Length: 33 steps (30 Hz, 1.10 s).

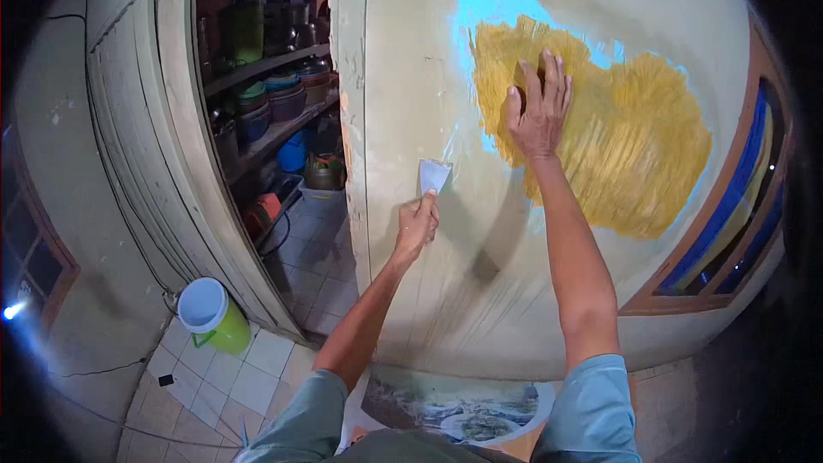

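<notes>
My left hand [417,225] is closed round the handle of a putty knife [435,175], its wide pale blade pointing up in front of the beige wall [403,51]. Whether the blade touches the wall I cannot tell. My right hand [542,107] lies with fingers spread on a large yellow-brown streaked patch [634,146] of the wall. Bright blue paint [493,2] shows along the patch's upper and left edges. Streaks run down the wall below the blade, and my arm casts a shadow there.
Left of the wall, a doorway with a wooden frame [184,77] opens on shelves of stacked bowls [287,105]. A green and white bucket [225,326] stands on the tiled floor [206,377], near a small black object [166,380]. At right is a wood-framed window [729,291].
</notes>
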Each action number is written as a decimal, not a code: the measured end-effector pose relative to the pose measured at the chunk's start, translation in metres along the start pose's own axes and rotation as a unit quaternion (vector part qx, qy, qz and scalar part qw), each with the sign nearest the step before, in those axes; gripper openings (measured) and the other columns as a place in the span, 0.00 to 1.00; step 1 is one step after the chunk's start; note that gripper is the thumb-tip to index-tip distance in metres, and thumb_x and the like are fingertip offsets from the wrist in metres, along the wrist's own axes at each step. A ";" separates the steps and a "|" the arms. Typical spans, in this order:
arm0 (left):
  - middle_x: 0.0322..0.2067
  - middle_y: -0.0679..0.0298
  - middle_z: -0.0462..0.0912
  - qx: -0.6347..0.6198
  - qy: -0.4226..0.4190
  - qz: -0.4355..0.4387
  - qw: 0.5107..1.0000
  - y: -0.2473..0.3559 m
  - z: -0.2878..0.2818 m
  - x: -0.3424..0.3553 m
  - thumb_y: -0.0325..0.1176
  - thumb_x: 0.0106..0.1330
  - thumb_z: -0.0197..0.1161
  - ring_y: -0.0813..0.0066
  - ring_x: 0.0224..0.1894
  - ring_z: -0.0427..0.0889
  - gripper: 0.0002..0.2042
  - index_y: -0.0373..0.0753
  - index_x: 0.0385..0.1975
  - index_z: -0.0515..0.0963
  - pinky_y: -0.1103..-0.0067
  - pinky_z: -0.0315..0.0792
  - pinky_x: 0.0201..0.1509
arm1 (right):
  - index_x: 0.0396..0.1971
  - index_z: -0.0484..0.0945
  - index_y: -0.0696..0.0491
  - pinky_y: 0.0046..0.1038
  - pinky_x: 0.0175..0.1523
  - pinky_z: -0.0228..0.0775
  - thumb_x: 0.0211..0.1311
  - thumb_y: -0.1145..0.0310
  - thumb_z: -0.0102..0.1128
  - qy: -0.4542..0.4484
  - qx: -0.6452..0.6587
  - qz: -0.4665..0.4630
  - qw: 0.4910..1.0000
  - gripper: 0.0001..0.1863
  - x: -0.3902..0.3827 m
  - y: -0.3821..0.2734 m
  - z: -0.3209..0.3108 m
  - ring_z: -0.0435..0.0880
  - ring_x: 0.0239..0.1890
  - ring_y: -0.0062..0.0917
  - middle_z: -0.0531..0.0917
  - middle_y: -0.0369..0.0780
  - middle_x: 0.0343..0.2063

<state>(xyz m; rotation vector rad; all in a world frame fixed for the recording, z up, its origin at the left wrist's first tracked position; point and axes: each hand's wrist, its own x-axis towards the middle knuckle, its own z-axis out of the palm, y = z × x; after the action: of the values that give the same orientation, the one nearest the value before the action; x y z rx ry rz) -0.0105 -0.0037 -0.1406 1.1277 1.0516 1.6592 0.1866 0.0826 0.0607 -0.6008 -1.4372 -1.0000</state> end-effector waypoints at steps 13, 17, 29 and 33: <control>0.12 0.72 0.66 -0.063 -0.034 -0.034 0.997 -0.006 0.002 -0.002 0.55 0.80 0.56 0.80 0.10 0.62 0.26 0.39 0.25 0.74 0.79 0.57 0.14 | 0.50 0.81 0.61 0.46 0.56 0.73 0.70 0.71 0.59 -0.123 0.188 0.179 0.958 0.14 -0.073 -0.075 -0.068 0.82 0.51 0.51 0.84 0.53 0.45; 0.22 0.67 0.74 -0.102 -0.106 -0.053 0.988 0.040 0.024 -0.009 0.58 0.80 0.54 0.76 0.22 0.75 0.27 0.37 0.34 0.79 0.76 0.68 0.20 | 0.58 0.82 0.58 0.34 0.44 0.79 0.79 0.61 0.59 -0.194 0.392 0.436 0.786 0.19 -0.159 -0.148 -0.092 0.85 0.39 0.27 0.84 0.38 0.35; 0.36 0.62 0.84 0.035 -0.248 -0.056 0.966 0.057 -0.017 -0.021 0.59 0.82 0.51 0.77 0.36 0.81 0.27 0.38 0.51 0.81 0.70 0.76 0.45 | 0.73 0.71 0.54 0.23 0.24 0.72 0.80 0.67 0.55 -0.272 0.519 0.623 0.518 0.25 -0.136 -0.154 -0.100 0.79 0.20 0.17 0.81 0.35 0.27; 0.40 0.60 0.86 0.229 -0.131 0.131 0.956 0.093 -0.055 0.002 0.53 0.79 0.62 0.74 0.42 0.84 0.24 0.34 0.51 0.81 0.76 0.78 0.48 | 0.70 0.75 0.53 0.28 0.28 0.76 0.74 0.79 0.56 -0.180 0.410 0.418 0.790 0.26 -0.130 -0.161 -0.112 0.84 0.30 0.23 0.81 0.40 0.48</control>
<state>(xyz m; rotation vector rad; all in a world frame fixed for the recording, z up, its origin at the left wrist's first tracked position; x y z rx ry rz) -0.0807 -0.0385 -0.0664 1.8041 1.1822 1.4395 0.1278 -0.0657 -0.1127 -0.6714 -1.5140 0.4795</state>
